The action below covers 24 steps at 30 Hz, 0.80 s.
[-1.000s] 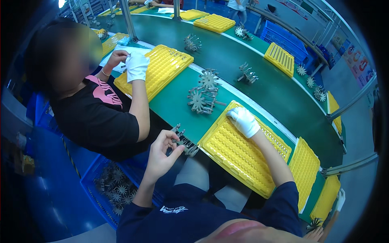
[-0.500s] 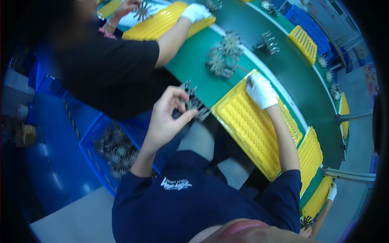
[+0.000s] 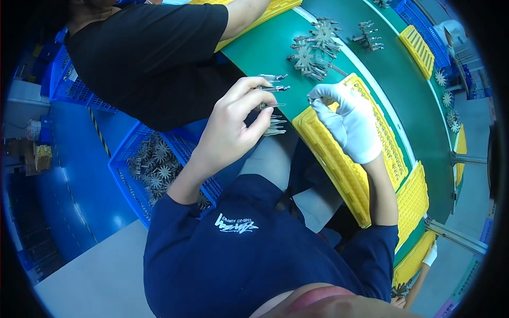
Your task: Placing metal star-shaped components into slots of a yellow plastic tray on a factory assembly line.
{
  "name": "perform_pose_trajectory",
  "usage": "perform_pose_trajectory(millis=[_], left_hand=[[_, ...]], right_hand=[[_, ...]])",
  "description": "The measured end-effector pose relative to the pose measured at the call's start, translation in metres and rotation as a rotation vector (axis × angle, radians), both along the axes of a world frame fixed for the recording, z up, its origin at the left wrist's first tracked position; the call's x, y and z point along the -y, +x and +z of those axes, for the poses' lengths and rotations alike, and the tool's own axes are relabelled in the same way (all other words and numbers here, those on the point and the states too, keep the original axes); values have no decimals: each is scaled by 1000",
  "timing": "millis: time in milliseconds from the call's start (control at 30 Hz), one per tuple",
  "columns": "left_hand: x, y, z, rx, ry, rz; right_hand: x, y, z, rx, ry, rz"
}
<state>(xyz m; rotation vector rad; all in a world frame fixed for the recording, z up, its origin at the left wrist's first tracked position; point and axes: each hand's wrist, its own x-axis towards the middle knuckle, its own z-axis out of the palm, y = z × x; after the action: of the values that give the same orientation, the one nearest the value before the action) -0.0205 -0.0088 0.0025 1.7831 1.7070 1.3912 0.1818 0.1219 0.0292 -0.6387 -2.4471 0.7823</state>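
My bare left hand (image 3: 230,119) is closed around a metal holder with several slender prongs (image 3: 275,127); the fingers hide its middle. Facing it, my right hand (image 3: 352,124) in a white glove pinches thumb and fingers together, with a small shiny metal piece (image 3: 312,99) at the tips. A short gap separates the two hands. Below and beyond the right hand lies a yellow ribbed tray (image 3: 339,169), with small metal parts in rows along its far side. Several star-shaped metal holders (image 3: 313,55) lie clustered on the green table past my hands.
On my left stands a blue crate (image 3: 126,169) full of star-shaped holders. A co-worker in a black shirt (image 3: 154,47) sits close at the upper left. Beyond the white rail runs a dark green belt (image 3: 403,79) carrying another holder (image 3: 368,37). A second yellow tray (image 3: 412,193) lies at the right.
My right hand has come back from the tray's far end toward my left hand. The left hand has risen slightly with the metal holder, and the whole view has shifted a little.
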Motion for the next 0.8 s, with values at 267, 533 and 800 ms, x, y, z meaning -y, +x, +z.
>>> perform_pose_trajectory(millis=[267, 533, 800], left_hand=[[-5, 3, 6, -104, 59, 33], [3, 5, 6, -156, 64, 28], [-2, 8, 9, -187, 202, 2]], right_hand=[[13, -16, 0, -14, -9, 53], [18, -18, 0, -42, 71, 85], [24, -23, 6, -49, 217, 111]])
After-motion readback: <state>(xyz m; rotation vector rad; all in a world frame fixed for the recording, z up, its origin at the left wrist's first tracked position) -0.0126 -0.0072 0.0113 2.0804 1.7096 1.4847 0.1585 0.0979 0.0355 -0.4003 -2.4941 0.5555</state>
